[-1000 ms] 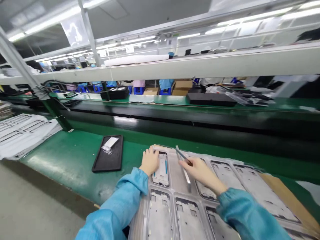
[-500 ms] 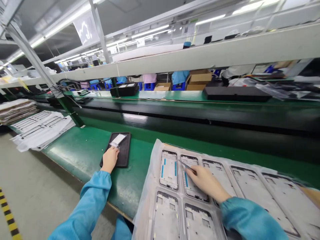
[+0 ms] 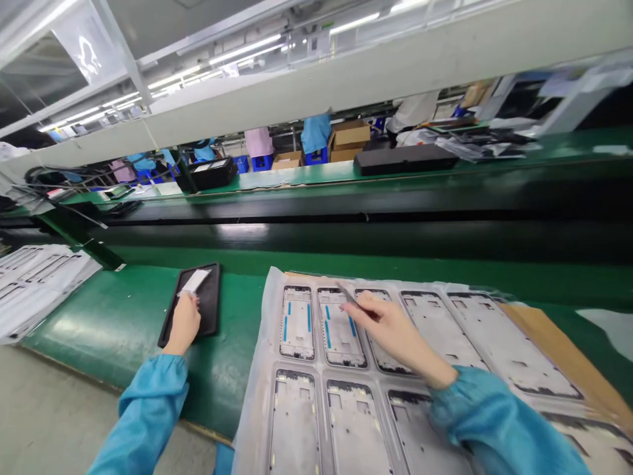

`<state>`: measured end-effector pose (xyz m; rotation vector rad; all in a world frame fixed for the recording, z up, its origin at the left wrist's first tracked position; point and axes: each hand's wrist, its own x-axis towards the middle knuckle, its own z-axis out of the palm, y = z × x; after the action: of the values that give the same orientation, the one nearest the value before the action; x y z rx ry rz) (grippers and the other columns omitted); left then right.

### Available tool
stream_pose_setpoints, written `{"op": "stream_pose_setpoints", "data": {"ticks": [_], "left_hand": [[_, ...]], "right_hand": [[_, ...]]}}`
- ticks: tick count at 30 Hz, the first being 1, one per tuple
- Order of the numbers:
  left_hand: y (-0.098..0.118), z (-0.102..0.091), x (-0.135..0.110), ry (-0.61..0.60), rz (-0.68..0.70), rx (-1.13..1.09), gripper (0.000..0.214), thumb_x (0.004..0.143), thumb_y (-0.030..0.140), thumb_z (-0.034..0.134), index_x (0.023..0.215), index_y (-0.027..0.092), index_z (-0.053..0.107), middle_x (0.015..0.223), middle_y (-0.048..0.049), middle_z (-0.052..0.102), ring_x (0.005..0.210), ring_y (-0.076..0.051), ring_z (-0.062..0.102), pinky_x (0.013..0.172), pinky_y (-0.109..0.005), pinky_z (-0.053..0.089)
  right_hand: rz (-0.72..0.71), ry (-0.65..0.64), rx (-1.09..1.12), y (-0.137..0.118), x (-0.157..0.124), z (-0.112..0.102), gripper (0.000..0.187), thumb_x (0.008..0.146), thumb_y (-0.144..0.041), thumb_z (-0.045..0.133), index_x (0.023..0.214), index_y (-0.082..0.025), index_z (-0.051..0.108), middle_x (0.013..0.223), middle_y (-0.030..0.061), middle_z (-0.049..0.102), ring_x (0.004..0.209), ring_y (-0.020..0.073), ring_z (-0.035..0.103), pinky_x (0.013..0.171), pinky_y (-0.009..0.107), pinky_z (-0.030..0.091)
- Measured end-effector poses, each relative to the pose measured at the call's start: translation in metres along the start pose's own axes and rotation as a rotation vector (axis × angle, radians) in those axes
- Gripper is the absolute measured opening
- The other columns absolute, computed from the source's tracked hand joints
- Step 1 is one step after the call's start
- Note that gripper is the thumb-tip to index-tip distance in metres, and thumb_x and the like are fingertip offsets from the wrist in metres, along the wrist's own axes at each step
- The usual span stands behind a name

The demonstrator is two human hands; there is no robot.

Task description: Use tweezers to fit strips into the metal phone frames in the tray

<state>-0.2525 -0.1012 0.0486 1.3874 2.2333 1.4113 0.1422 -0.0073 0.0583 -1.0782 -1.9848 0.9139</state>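
Observation:
My left hand (image 3: 184, 322) is closed at the lower end of a flat white piece (image 3: 196, 280), which lies over a shallow black tray (image 3: 211, 300). My right hand (image 3: 390, 323) grips a pair of tweezers (image 3: 349, 296), their tips above the upper edge of the second phone frame (image 3: 341, 353) in the back row. Blue strips show on that frame and on the first phone frame (image 3: 297, 336) to its left. The other frames in view bear no blue strips. They all sit in a clear moulded tray (image 3: 320, 371), partly hidden by my right arm.
Sheets with more frames (image 3: 44, 277) lie on the green bench (image 3: 119, 316) at the left, by a green post (image 3: 93, 247). Brown cardboard (image 3: 564, 336) sticks out at the right. A dark channel runs behind; a black box (image 3: 405, 158) sits beyond it.
The view has swung right, so everything appears further left. The tweezers have lifted slightly over the second frame, where another blue strip now shows on the left. My left hand stays at the white piece.

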Motion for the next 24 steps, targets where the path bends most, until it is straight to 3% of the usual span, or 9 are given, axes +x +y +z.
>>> {"op": "stream_pose_setpoints", "data": {"ticks": [3,6,9,11,16,21,24], "left_hand": [[0.047,0.027,-0.019,-0.042,-0.053,-0.229,0.034,0.088,0.046,0.06,0.083,0.013,0.054,0.074,-0.0033,0.057,0.063,-0.013,0.054,0.059,-0.024,0.046],[0.104,0.057,-0.05,-0.178,-0.068,-0.482,0.045,0.082,0.055,0.063,0.094,0.012,0.061,0.081,-0.006,0.062,0.069,-0.014,0.059,0.064,-0.025,0.052],[0.152,0.075,-0.078,-0.3,-0.227,-0.891,0.047,0.068,0.05,0.086,0.087,0.011,0.069,0.075,-0.0052,0.064,0.064,-0.01,0.06,0.061,-0.018,0.053],[0.17,0.078,-0.091,-0.378,-0.345,-1.102,0.042,0.059,0.04,0.096,0.08,0.012,0.073,0.072,-0.0045,0.065,0.06,-0.007,0.06,0.058,-0.012,0.052],[0.182,0.08,-0.108,-0.585,-0.345,-1.341,0.018,0.071,0.026,0.091,0.076,0.018,0.075,0.072,-0.0028,0.067,0.057,-0.006,0.063,0.055,-0.008,0.051],[0.181,0.088,-0.115,-0.706,-0.312,-1.5,0.009,0.078,0.019,0.084,0.078,0.022,0.075,0.081,-0.0016,0.069,0.062,-0.006,0.065,0.06,-0.01,0.053],[0.179,0.09,-0.115,-0.711,-0.318,-1.514,0.008,0.08,0.019,0.083,0.081,0.022,0.075,0.078,-0.0014,0.068,0.062,-0.006,0.065,0.057,-0.009,0.052]], "right_hand": [[0.019,-0.099,0.179,-0.022,-0.002,-0.015,0.06,0.091,-0.067,0.049,0.067,-0.018,0.072,0.065,0.0059,0.057,0.064,0.0201,0.057,0.063,0.033,0.048],[0.036,-0.236,0.375,-0.051,-0.01,-0.023,0.055,0.092,-0.063,0.057,0.072,-0.015,0.076,0.051,0.0041,0.056,0.046,0.015,0.054,0.046,0.026,0.046],[-0.013,-0.149,0.611,-0.075,-0.026,-0.026,0.024,0.084,-0.04,0.076,0.08,-0.016,0.075,0.063,0.0049,0.068,0.05,0.0161,0.065,0.044,0.02,0.052],[-0.121,-0.028,0.616,-0.085,-0.037,-0.028,0.008,0.081,-0.023,0.08,0.081,-0.019,0.073,0.074,0.0037,0.072,0.058,0.0167,0.069,0.051,0.019,0.057],[-0.396,0.02,0.427,-0.091,-0.055,-0.031,0.016,0.091,-0.01,0.071,0.095,-0.024,0.065,0.091,-0.0013,0.072,0.079,0.0131,0.071,0.071,0.018,0.06],[-0.428,0.02,0.318,-0.091,-0.055,-0.031,0.014,0.095,-0.012,0.066,0.094,-0.024,0.059,0.088,-0.0032,0.069,0.072,0.0094,0.068,0.067,0.014,0.056],[-0.404,0.028,0.318,-0.088,-0.053,-0.03,0.014,0.094,-0.012,0.067,0.093,-0.024,0.059,0.087,-0.0025,0.069,0.073,0.0112,0.068,0.066,0.016,0.057]]}}
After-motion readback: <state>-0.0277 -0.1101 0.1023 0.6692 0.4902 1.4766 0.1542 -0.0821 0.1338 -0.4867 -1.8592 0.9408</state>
